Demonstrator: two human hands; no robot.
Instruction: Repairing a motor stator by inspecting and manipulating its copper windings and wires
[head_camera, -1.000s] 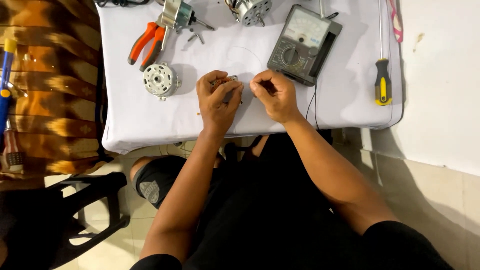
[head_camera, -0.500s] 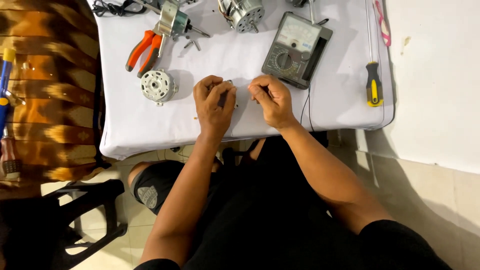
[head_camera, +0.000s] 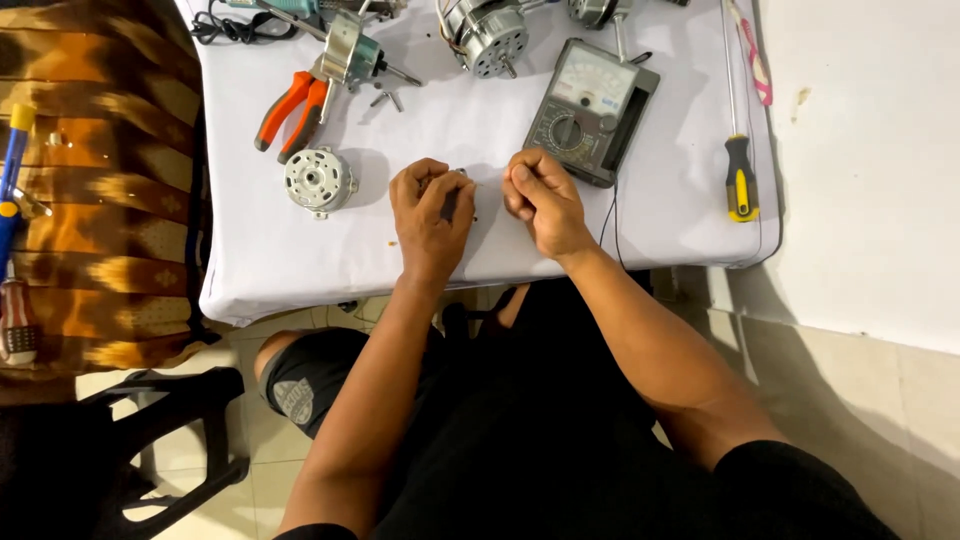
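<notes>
My left hand (head_camera: 430, 215) rests on the white table cloth (head_camera: 300, 260) with its fingers curled around a small dark part with thin metal leads (head_camera: 455, 195). My right hand (head_camera: 540, 200) sits just to the right, fingers pinched on a thin wire that runs toward the left hand. The part itself is mostly hidden by my fingers. Both hands lie in front of a grey analogue multimeter (head_camera: 592, 110).
A round silver motor cap (head_camera: 318, 182) lies left of my hands, orange-handled pliers (head_camera: 290, 115) behind it. A motor (head_camera: 490, 35) sits at the back. A yellow-and-black screwdriver (head_camera: 740, 170) lies at the right. A patterned brown cloth (head_camera: 100, 200) covers the left side.
The view has shifted slightly, so the table sits a little lower in the picture. Both hands stay together on the small part with barely any movement.
</notes>
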